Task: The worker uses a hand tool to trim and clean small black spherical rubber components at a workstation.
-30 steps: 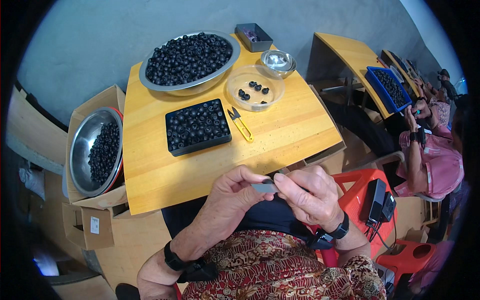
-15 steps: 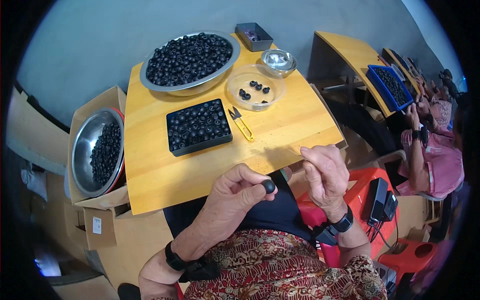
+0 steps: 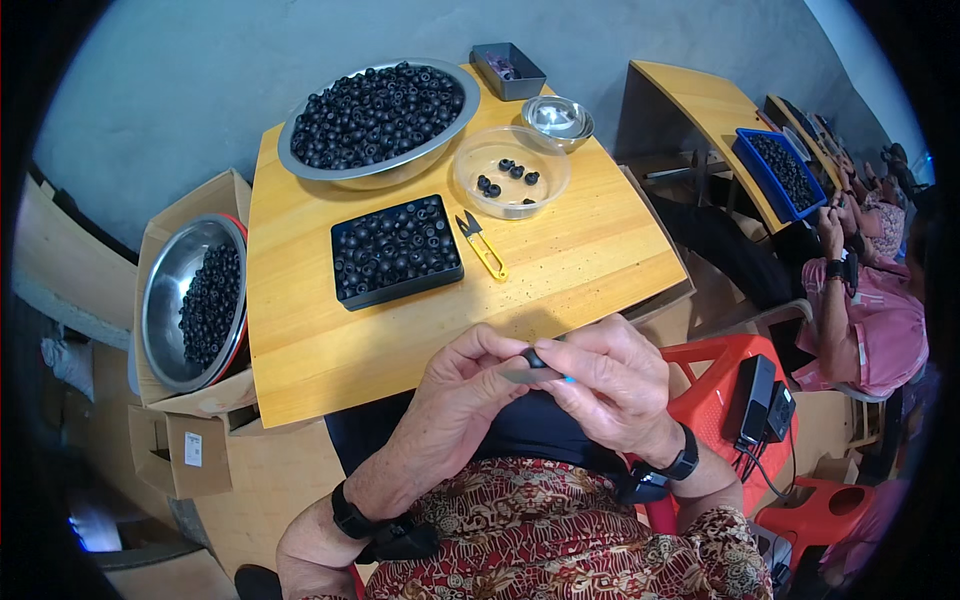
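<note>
Above my lap, just off the table's near edge, both my hands meet over one small round black ball (image 3: 533, 357). My left hand (image 3: 450, 400) pinches it between thumb and fingertips. My right hand (image 3: 610, 385) is closed, its fingertips against the ball's right side. A thin grey blade-like tool (image 3: 522, 376) lies across the ball's lower side and runs to the right fingers, with a bit of blue beside them. Its grip is hidden. Nearest on the table are a black tray (image 3: 458, 280) full of similar balls and yellow thread snips (image 3: 484, 248).
A large metal basin (image 3: 294, 165) heaped with black balls stands at the back. Near it are a clear tub (image 3: 540, 208) with several balls, small metal bowls (image 3: 558, 120) and a grey box (image 3: 515, 88). Another filled basin (image 3: 163, 325) sits left; a red stool (image 3: 705, 400) stands right.
My right hand has come left and down from beside the table's edge to meet the ball in my left hand. The grey tool now shows across the ball.
</note>
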Demonstrator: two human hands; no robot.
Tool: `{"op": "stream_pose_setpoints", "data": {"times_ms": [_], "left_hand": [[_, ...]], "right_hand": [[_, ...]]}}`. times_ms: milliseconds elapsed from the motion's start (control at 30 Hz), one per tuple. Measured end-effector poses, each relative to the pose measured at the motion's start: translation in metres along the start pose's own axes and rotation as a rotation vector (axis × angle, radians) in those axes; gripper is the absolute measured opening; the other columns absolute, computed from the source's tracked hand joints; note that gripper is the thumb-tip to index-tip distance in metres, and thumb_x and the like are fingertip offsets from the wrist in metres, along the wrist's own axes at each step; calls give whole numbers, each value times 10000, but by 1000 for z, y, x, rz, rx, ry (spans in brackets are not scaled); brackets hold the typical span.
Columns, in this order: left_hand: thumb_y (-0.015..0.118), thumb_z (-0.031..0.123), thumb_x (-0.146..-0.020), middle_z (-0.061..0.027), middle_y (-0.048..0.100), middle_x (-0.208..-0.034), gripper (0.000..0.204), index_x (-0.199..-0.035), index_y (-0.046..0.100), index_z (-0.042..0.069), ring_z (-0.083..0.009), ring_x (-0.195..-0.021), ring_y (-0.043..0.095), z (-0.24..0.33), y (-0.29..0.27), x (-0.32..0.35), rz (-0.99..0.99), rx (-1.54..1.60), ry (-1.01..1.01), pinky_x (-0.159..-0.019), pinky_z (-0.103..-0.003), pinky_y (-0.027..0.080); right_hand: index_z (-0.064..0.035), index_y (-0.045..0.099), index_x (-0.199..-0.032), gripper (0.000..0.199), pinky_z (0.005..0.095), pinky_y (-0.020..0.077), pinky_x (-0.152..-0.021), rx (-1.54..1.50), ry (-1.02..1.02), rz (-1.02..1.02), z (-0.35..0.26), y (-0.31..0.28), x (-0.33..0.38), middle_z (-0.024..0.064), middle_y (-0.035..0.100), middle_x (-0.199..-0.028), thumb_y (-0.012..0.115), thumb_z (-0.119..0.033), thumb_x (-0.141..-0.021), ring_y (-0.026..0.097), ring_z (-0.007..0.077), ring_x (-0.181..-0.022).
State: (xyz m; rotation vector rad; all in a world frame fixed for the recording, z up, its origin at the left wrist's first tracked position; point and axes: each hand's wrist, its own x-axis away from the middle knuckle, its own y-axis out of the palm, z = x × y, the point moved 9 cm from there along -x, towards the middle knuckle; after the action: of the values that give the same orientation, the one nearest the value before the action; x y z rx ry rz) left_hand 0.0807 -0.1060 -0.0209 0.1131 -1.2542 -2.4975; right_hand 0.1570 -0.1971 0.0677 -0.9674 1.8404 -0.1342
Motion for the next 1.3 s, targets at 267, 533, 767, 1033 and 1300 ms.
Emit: {"op": "stream_pose_setpoints", "data": {"times_ms": [267, 533, 767, 1033, 1300], "left_hand": [[638, 47, -923, -61, 664, -1075, 92, -1013, 629, 65, -136, -1019, 626, -2, 0, -1, -42, 47, 8, -944, -321, 512], [651, 62, -916, -63, 668, -1063, 93, -1006, 631, 64, -142, -1007, 635, -4, 0, -2, -36, 32, 0, -948, -316, 511], [663, 80, -914, -57, 669, -1054, 106, -1016, 640, 63, -122, -975, 631, -4, -2, 0, 26, 29, -24, -895, -276, 502], [688, 72, -880, -10, 669, -973, 183, -1062, 666, 77, -89, -894, 626, -10, -13, 1, 127, -107, -132, -821, -227, 487], [678, 49, -877, -18, 672, -986, 177, -1054, 681, 62, -107, -907, 632, -12, -10, 3, 132, -63, -140, -834, -243, 489]], "right_hand": [[-37, 719, -1086, 469, 299, 455, -567, 116, -133, -24, -13, 0, -1, 59, 632, -842, 809, -14, -626, 555, 194, -652], [-36, 717, -1061, 417, 306, 458, -570, 109, -76, -40, -9, 1, 1, 66, 635, -842, 805, -20, -654, 564, 209, -657], [-29, 713, -1026, 378, 312, 465, -577, 55, -35, 24, -1, -1, 2, 76, 643, -832, 805, -23, -660, 587, 219, -667], [-38, 709, -1044, 372, 321, 469, -596, 18, 18, -61, 3, 6, -3, 74, 645, -830, 805, -45, -685, 592, 217, -682], [-48, 712, -1032, 348, 323, 471, -597, 58, -15, -59, 2, 2, 4, 73, 643, -826, 805, -69, -698, 591, 220, -687]]}}
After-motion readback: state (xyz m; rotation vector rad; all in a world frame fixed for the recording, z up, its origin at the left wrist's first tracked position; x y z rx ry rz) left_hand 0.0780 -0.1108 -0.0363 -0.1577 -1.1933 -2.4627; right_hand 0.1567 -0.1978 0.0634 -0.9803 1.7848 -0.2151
